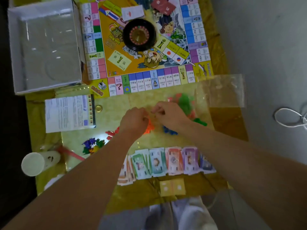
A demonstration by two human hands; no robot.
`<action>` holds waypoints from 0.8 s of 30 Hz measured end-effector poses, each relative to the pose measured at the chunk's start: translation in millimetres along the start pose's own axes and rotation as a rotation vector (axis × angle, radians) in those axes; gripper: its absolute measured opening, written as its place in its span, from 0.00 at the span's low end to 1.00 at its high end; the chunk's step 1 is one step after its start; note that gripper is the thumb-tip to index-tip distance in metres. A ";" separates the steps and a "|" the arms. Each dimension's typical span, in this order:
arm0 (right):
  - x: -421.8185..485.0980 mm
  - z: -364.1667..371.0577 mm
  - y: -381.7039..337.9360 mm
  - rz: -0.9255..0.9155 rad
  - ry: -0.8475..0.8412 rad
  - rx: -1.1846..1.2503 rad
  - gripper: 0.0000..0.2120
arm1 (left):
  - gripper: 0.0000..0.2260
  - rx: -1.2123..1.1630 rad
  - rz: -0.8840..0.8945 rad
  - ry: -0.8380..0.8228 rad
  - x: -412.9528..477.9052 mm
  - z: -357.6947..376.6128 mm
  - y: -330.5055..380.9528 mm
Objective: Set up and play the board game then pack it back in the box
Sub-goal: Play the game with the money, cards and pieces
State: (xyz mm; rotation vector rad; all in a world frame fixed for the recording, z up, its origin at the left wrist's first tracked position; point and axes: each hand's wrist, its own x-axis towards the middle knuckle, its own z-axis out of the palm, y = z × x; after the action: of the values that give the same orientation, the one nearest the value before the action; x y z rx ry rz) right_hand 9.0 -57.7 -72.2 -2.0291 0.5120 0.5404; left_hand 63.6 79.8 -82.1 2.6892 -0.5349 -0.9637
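Observation:
The game board (144,80) lies open at the far side of the table, with a black roulette wheel (139,34) and card stacks on it. My left hand (134,121) and my right hand (167,116) meet in front of the board. Their curled fingers pinch the top of what looks like a small clear bag of orange pieces (149,127); blur hides the detail. Green and red pieces (184,102) lie beyond my right hand and blue pieces (167,130) under it. Paper money (166,161) is fanned out in a row nearer to me.
The open white box (44,47) stands left of the board, with a rules sheet (66,113) below it. A large clear bag (221,90) lies at the right table edge. Red pieces (113,132), mixed pieces (92,144), a white cup (34,163) and yellow cards (172,186) surround my arms.

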 end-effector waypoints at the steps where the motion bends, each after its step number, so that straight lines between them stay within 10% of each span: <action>1: -11.2 6.1 6.4 0.014 0.010 -0.006 0.08 | 0.11 0.000 0.011 -0.002 -11.0 5.8 -2.8; 24: -171.2 148.5 137.0 0.447 0.141 -0.096 0.15 | 0.10 -0.495 -0.412 -0.121 -171.9 168.3 -18.3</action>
State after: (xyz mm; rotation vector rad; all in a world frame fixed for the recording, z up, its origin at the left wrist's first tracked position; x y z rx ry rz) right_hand -231.5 31.2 -138.4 -2.0584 1.0559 0.6998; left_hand -163.9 151.3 -118.8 2.3302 0.2325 -1.1791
